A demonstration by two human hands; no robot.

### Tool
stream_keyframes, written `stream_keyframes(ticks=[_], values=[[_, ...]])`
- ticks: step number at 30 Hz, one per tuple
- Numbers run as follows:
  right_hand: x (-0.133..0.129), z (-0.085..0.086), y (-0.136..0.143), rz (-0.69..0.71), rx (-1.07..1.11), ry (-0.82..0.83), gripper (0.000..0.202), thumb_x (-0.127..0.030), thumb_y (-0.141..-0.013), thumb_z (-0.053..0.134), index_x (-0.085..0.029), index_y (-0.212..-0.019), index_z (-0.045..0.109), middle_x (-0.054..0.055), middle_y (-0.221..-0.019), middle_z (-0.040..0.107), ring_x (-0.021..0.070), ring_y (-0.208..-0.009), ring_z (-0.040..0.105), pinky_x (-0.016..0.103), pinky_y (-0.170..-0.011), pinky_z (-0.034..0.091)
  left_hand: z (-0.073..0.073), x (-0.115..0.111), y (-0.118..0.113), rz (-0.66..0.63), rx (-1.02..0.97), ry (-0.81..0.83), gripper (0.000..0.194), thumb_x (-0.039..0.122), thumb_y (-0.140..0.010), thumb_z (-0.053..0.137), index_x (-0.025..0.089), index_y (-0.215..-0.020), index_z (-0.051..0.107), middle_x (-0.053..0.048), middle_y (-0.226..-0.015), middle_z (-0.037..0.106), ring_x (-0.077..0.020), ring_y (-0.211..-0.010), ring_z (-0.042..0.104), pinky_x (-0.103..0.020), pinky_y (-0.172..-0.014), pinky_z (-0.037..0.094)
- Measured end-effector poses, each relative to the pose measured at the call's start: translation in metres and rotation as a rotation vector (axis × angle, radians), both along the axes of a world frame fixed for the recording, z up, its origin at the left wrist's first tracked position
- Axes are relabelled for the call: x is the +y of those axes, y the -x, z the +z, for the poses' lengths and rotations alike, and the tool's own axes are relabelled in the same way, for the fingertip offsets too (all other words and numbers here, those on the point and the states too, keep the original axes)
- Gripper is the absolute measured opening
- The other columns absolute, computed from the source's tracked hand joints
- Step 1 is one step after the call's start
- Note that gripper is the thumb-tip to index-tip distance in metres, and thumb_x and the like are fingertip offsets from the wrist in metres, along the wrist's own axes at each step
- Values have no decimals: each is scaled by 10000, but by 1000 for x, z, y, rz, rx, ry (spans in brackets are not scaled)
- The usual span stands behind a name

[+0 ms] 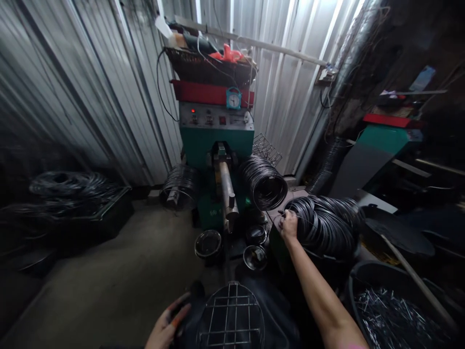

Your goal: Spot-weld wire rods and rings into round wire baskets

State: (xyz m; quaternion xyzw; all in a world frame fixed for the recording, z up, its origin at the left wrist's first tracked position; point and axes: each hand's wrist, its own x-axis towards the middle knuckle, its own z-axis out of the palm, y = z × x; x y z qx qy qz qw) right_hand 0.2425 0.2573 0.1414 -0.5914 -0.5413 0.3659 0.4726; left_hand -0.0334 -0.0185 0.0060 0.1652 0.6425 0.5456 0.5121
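Note:
My right hand (288,224) is stretched forward to the left edge of a large pile of dark wire rings (327,225), its fingers closed round something thin and dark that I cannot make out. My left hand (167,322) is low in the view, its fingers apart, left of a round wire grid (232,315) that lies over my lap. Nothing shows between those fingers. Ahead stands a green machine (199,140) with a metal arm (227,186) pointing towards me. Wire rings hang on its right side (263,182) and on its left side (179,186).
Small round bowls (208,244) sit below the machine arm. At the lower right, a dark tub (354,291) holds short metal pieces. A bin (116,206) with wire stands at the left. A second green machine (381,140) is at the right.

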Motion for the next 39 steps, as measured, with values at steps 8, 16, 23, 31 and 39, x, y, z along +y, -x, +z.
stream_keyframes(ticks=[8, 16, 23, 31, 39], values=[[-7, 123, -18, 175, 281, -177, 283, -506, -800, 501, -228, -828, 454, -68, -578, 405, 58, -372, 259, 189, -343, 237, -5, -8, -26, -174, -48, -15, 593, 574, -396, 787, 234, -876, 710, -78, -948, 719, -315, -1051, 606, -375, -875, 500], [-53, 152, -59, 466, -716, 272, 289, -295, -681, 684, -178, -512, 481, -50, -444, 446, 66, -392, 347, 214, -396, 219, -13, -14, -25, -278, 28, -51, 626, 582, -475, 755, 186, -955, 685, -94, -985, 705, -279, -1035, 617, -328, -867, 500], [-107, 127, -43, 662, -1229, 249, 150, -197, -599, 704, -185, -568, 558, 6, -615, 596, 176, -618, 558, 255, -546, 337, -16, -17, -32, -312, 226, -38, 626, 540, -553, 717, 126, -1018, 661, -140, -1115, 661, -296, -1103, 570, -387, -987, 403], [-164, 147, -16, 1169, -1095, 341, 72, -255, -651, 656, -202, -672, 613, -23, -600, 591, 146, -567, 524, 232, -511, 343, -21, -34, -35, -285, 69, -52, 579, 485, -687, 660, 130, -1139, 589, -111, -1083, 670, -226, -944, 631, -323, -813, 480], [-193, 150, 11, 1143, -829, 161, 153, -325, -771, 562, -183, -778, 620, -28, -641, 564, 116, -595, 491, 213, -544, 363, -23, -32, -38, -284, 5, -61, 592, 470, -656, 695, 126, -1125, 588, -85, -976, 688, -182, -830, 633, -276, -723, 474]])
